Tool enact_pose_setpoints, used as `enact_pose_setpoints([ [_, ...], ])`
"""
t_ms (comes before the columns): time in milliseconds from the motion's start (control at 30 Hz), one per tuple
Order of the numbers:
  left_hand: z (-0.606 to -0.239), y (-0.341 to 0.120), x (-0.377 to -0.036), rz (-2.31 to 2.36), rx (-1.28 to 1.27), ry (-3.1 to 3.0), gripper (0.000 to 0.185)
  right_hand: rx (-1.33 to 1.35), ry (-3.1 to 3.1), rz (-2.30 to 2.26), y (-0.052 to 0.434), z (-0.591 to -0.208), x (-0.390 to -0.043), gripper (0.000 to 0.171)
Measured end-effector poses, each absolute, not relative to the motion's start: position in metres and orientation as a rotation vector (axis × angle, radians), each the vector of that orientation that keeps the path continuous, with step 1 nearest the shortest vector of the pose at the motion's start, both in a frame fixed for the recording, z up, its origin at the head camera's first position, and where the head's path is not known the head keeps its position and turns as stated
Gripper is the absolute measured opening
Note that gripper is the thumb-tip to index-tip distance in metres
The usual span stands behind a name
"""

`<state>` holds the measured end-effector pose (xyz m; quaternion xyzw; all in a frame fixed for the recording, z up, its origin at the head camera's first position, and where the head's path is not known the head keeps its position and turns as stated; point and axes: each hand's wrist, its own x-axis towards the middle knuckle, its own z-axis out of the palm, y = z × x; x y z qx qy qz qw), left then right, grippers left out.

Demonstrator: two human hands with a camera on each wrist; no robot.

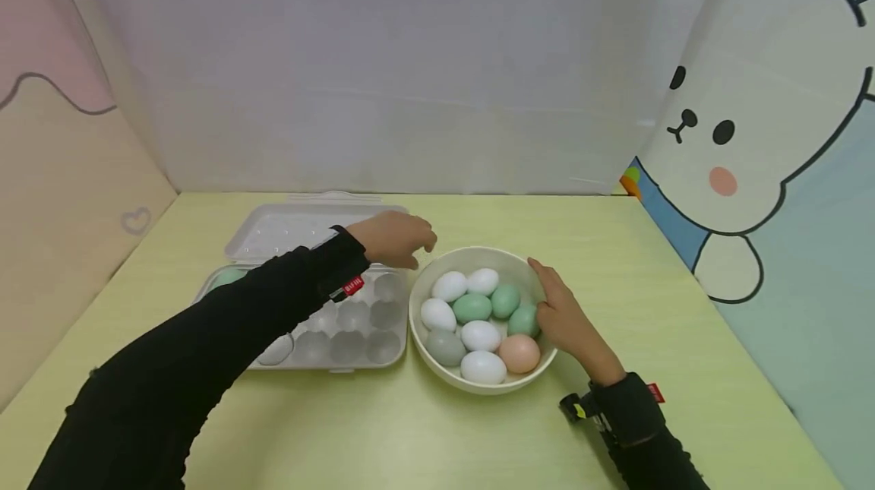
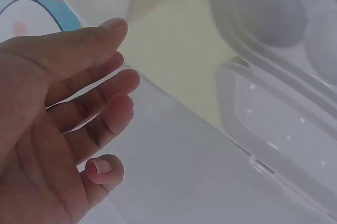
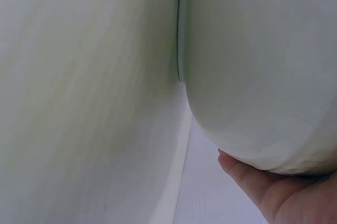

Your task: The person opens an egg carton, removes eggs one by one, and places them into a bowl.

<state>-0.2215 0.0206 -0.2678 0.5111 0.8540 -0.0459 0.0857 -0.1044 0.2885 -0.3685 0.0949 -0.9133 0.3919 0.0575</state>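
Observation:
A cream bowl (image 1: 484, 390) holds several eggs: white eggs (image 1: 481, 336), green eggs (image 1: 472, 308), a grey egg (image 1: 445, 347) and a peach egg (image 1: 519, 353). My right hand (image 1: 570, 319) grips its right rim; in the right wrist view the thumb (image 3: 247, 174) lies against the bowl's outer wall. Between bowl and egg carton (image 1: 347, 347), my left hand (image 1: 395, 239) hovers with loosely bent fingers and holds nothing, as the left wrist view shows. The carton's clear lid (image 1: 294, 228) lies folded back. My left sleeve hides much of the carton.
A green egg (image 1: 229, 276) sits in the carton's back left corner, and a white egg (image 1: 276, 352) shows at its front, beside the sleeve. Behind the pale yellow table (image 1: 588, 232) stands a whitish wall (image 1: 410, 95); printed panels flank both sides.

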Motion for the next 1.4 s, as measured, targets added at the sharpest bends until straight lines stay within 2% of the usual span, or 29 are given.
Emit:
enact_pose_setpoints([
  [400,-0.288,-0.090,-0.221,-0.061,1.200,2.647,0.022,0.279,-2.801,1.170,0.290,-0.370,-0.103,0.067],
  [567,-0.301,-0.115,-0.221,-0.033,1.109,2.653,0.024,0.265,-2.809,1.157,0.293,-0.370,-0.101,0.067],
  [867,-0.332,-0.131,-0.210,0.107,0.925,2.553,0.048,0.275,-2.815,1.180,0.291,-0.370,-0.102,0.068],
  [1400,-0.329,-0.135,-0.202,0.110,0.980,2.553,0.048,0.269,-2.824,1.189,0.289,-0.367,-0.101,0.066],
])
